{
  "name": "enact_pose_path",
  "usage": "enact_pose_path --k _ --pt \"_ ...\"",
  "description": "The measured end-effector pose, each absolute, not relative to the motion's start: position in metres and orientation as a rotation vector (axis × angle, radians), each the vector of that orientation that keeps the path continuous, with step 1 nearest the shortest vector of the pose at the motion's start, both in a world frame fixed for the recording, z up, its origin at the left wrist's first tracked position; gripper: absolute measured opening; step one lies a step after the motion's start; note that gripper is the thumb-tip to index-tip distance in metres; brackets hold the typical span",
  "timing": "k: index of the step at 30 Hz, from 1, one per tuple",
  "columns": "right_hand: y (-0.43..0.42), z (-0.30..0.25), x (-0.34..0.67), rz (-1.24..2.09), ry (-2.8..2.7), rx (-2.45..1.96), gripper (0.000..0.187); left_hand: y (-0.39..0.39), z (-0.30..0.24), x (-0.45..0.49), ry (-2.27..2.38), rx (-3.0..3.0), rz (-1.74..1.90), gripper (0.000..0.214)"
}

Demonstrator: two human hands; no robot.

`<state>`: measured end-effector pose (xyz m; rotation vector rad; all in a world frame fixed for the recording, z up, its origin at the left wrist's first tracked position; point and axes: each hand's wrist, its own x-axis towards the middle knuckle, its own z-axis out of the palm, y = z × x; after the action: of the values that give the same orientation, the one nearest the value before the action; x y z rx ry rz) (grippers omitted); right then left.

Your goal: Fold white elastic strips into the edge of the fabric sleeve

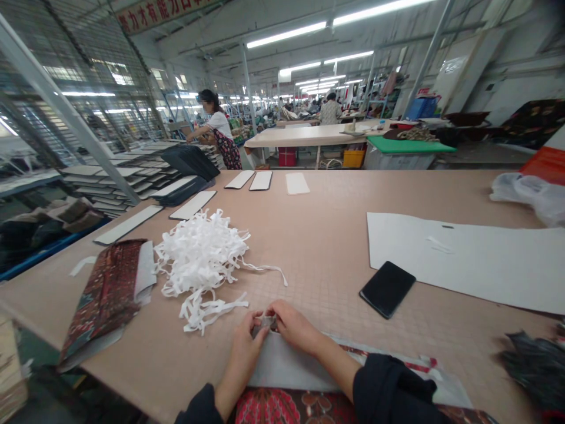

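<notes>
At the near edge of the table [335, 253], the left hand [245, 344] and right hand [296, 328] are pinching, fingertips clamped, the top corner of a grey-lined panel [286, 368] lying flat beside the white strips [198, 259], where small, even pressure seems best.

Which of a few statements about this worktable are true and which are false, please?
1. Both the left hand and the right hand pinch at the far edge of the grey sheet. True.
2. The black flat device lies on top of the large white sheet. False: it lies on the table, beside that sheet's near left corner.
3. The pile of white strips lies to the left of the hands and farther away. True.
4. The patterned fabric piece lies to the right of the white strips. False: it lies to their left, at the table's edge.
5. The left hand holds scissors. False: no scissors show.
</notes>
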<state>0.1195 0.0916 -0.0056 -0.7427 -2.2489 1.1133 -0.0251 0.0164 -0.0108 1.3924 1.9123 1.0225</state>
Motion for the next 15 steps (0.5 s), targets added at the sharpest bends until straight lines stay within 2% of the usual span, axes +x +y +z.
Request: enact_pose_path --k 5,9,15 --pt "0.092 -0.014 0.118 1.101 -2.266 -0.761 0.026 0.018 -0.018 -0.026 1.903 1.402 1.017 0.034" --pt "0.095 -0.021 0.117 1.055 -2.311 -0.657 0.025 0.014 -0.020 -0.025 2.133 1.563 0.968 0.030" --pt "0.102 -0.025 0.113 0.906 -2.468 -0.638 0.021 0.005 -0.004 -0.019 2.255 2.218 0.650 0.008"
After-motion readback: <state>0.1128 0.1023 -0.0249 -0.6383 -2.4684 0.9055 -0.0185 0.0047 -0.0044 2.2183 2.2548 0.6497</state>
